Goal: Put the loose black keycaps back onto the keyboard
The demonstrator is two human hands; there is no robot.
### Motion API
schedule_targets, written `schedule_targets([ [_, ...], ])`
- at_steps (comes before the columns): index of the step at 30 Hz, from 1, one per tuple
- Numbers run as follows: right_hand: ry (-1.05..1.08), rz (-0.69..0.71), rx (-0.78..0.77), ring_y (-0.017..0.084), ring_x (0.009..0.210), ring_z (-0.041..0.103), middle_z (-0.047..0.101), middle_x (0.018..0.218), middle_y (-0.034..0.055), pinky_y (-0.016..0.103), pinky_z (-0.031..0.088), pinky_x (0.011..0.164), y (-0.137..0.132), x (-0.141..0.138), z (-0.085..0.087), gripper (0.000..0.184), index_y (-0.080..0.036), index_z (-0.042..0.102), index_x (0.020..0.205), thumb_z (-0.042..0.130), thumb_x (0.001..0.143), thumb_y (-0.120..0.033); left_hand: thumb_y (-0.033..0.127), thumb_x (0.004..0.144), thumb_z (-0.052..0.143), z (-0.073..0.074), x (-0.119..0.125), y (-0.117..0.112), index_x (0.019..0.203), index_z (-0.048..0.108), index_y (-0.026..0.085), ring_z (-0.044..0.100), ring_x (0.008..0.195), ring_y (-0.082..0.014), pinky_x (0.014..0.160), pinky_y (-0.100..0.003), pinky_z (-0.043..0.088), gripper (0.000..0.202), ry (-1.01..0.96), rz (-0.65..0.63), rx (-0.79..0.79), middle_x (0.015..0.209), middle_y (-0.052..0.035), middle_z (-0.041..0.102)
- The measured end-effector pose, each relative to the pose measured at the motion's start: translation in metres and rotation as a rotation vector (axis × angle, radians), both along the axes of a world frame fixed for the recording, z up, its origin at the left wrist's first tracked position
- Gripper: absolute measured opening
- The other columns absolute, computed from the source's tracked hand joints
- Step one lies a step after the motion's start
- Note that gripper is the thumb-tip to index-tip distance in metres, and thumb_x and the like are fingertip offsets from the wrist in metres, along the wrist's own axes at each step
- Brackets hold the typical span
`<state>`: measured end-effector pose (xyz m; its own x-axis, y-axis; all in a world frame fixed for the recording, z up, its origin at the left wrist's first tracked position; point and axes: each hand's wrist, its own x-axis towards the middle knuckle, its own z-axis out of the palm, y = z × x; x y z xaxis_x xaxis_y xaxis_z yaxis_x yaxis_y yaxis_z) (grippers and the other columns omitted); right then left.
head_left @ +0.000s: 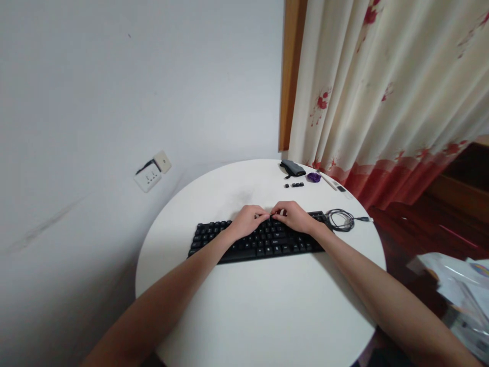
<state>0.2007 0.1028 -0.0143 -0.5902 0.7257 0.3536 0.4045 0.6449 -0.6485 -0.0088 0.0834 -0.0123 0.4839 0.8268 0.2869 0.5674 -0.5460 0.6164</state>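
A black keyboard [267, 239] lies flat on the white round table, its rows running left to right. My left hand [247, 220] rests over the keyboard's far edge, thumb and fingers drawn together. Almost touching it, my right hand [292, 216] is closed in a pinch at the same far edge. A tiny dark bit shows between the two sets of fingertips, too small to name. Beyond the keyboard, several loose black keycaps [298, 184] sit on the table, with one keycap [286, 186] a little apart on their left.
A coiled black cable [341, 220] with a plug lies right of the keyboard. Farther back are a grey pouch [293, 168], a crumpled purple thing [314, 177] and a slim white stick [327, 181]. A wall socket [148, 177] is left; a curtain [367, 102] hangs behind.
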Motion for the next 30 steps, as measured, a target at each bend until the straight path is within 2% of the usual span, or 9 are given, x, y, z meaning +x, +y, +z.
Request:
schedule_targets([
  [5,-0.054,0.010,0.065,0.014,0.074,0.061,0.070,0.084,0.0023,0.024,0.045,0.070,0.0003,0.0016,-0.0002,0.009,-0.019,0.071,0.088,0.063,0.084,-0.016,0.026,0.086,0.062,-0.0008,0.0005,-0.0014,0.093,0.076,0.019,0.066,0.081,-0.0171,0.076,-0.026,0.048,0.017,-0.022,0.031,-0.007,0.090,-0.0038,0.074],
  [12,-0.147,0.006,0.131,0.015,0.079,0.062,0.070,0.086,0.0033,0.025,0.044,0.075,0.0005,0.0058,0.0040,0.008,-0.019,0.072,0.088,0.064,0.085,-0.020,0.024,0.081,0.068,0.0055,0.0017,-0.0056,0.092,0.076,0.018,0.067,0.081,-0.0174,0.076,-0.027,0.049,0.015,-0.065,0.061,-0.086,0.088,-0.0037,0.075],
  [15,-0.141,0.000,0.106,0.015,0.078,0.063,0.071,0.086,0.0035,0.025,0.045,0.075,0.0013,0.0054,0.0024,0.008,-0.019,0.073,0.087,0.066,0.084,-0.020,0.027,0.081,0.068,0.0044,0.0012,-0.0037,0.089,0.077,0.018,0.066,0.077,-0.0172,0.073,-0.026,0.049,0.016,-0.081,0.081,-0.120,0.086,-0.0033,0.076],
  [22,0.008,-0.004,-0.071,0.014,0.072,0.063,0.072,0.081,0.0030,0.025,0.047,0.070,0.0042,0.0037,-0.0031,0.011,-0.017,0.073,0.087,0.065,0.082,-0.021,0.031,0.080,0.068,0.0001,0.0033,0.0006,0.088,0.076,0.016,0.064,0.071,-0.0168,0.069,-0.027,0.048,0.019,-0.123,0.149,-0.164,0.082,-0.0040,0.075],
  [26,0.018,-0.005,-0.084,0.015,0.072,0.063,0.072,0.082,0.0034,0.026,0.048,0.070,0.0064,0.0051,-0.0039,0.011,-0.016,0.074,0.086,0.065,0.081,-0.020,0.027,0.081,0.067,0.0015,0.0054,-0.0027,0.087,0.076,0.017,0.064,0.073,-0.0164,0.072,-0.027,0.048,0.014,-0.081,0.156,-0.109,0.082,-0.0029,0.074],
  [30,0.012,-0.030,-0.068,0.015,0.071,0.063,0.072,0.080,0.0033,0.026,0.048,0.070,0.0100,0.0070,-0.0056,0.008,-0.017,0.074,0.083,0.067,0.078,-0.019,0.025,0.082,0.068,-0.0014,0.0045,-0.0040,0.090,0.076,0.021,0.063,0.082,-0.0177,0.077,-0.028,0.046,0.012,-0.006,0.119,0.057,0.088,-0.0025,0.073],
])
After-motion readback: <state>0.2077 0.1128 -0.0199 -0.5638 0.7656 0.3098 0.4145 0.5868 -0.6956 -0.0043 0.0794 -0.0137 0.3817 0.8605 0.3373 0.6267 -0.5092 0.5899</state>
